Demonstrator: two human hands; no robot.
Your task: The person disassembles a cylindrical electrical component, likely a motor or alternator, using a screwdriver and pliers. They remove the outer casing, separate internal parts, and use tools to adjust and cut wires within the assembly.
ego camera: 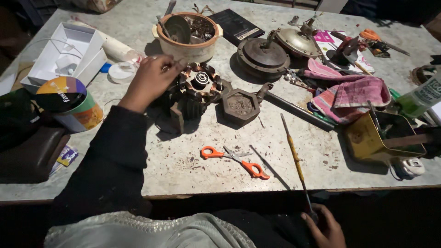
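My left hand [149, 78] reaches over the table with its fingers pinched on something thin, perhaps a wire, just left of a motor stator with copper windings [197, 87]. The stator rests on a dark block. Down at the table's near edge, my right hand [324, 227] grips the end of a long thin screwdriver-like tool [294, 154] whose shaft lies across the tabletop. Orange-handled scissors [234, 160] lie open between the two hands.
A hexagonal metal part [240, 106], round fan housings [264, 55], a bowl of parts [188, 34], a pink cloth [349, 92], a yellow tin [372, 140], a white box [64, 53] and a colourful round tub [69, 103] crowd the worn table [183, 170].
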